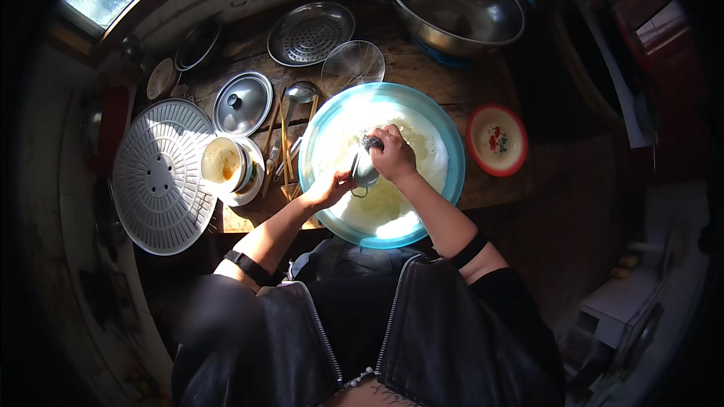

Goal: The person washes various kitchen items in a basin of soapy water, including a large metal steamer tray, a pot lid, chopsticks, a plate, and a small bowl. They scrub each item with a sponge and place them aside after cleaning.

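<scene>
Over the blue plastic basin (452,124), which holds cloudy, sudsy water, my left hand (330,187) grips a small metal vessel (366,172). Its exact kind is hard to tell; a thin wire-like loop shows at its lower side. My right hand (394,152) presses a dark metal scourer (373,142) against the vessel's upper end. White foam (353,116) rings the greenish-yellow water, and strong sunlight bleaches part of it.
Left of the basin are chopsticks (284,141), a ladle (301,92), a pot lid (243,103), stacked dirty bowls (222,165) and a slotted steamer tray (161,203). Behind stand a wire strainer (353,68), a perforated steel plate (311,34) and a large steel pot (458,0). A red-rimmed enamel bowl (496,140) sits right.
</scene>
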`<state>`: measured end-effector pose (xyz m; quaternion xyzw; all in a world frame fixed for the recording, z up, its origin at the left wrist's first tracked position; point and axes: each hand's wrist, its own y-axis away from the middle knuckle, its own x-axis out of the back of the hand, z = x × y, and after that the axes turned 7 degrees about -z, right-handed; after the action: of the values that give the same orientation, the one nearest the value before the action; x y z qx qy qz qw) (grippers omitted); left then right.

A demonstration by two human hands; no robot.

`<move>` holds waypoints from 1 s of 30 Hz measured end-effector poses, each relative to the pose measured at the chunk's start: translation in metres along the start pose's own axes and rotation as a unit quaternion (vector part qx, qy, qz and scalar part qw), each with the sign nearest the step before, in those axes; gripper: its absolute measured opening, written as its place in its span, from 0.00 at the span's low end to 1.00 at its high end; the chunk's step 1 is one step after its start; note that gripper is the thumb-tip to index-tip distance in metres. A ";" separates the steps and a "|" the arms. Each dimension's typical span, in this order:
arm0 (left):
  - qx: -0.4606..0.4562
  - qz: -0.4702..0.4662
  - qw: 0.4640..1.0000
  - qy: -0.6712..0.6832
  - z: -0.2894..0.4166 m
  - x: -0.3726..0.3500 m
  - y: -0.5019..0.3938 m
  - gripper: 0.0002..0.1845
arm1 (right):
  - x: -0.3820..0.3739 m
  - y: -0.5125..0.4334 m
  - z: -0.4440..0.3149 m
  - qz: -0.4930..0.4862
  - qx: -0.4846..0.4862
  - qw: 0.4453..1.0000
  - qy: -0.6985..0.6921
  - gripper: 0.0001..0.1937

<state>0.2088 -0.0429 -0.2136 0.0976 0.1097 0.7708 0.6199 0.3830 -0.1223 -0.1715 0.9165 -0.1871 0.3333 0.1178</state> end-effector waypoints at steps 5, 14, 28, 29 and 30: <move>0.039 0.054 0.979 0.193 0.006 0.010 0.015 0.11 | 0.007 -0.002 0.063 -0.005 -0.050 0.999 0.011 0.11; 0.010 0.150 0.838 0.525 0.013 0.012 0.000 0.11 | -0.004 0.013 0.043 -0.041 -0.175 0.894 -0.411 0.19; 0.018 0.217 0.814 0.538 0.013 0.010 -0.005 0.10 | -0.026 0.032 0.031 0.108 0.157 0.980 -0.058 0.24; -0.033 0.196 0.828 0.525 0.015 0.009 -0.005 0.11 | -0.023 0.035 0.034 0.104 0.086 0.989 -0.055 0.23; -0.016 0.178 0.874 0.452 0.018 0.010 -0.001 0.12 | -0.016 0.033 0.037 0.088 0.047 0.994 -0.042 0.23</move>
<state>0.2130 -0.0315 -0.1963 -0.2531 0.3461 0.8301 0.3565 0.3788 -0.1602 -0.2073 0.9140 -0.2561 0.3125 0.0365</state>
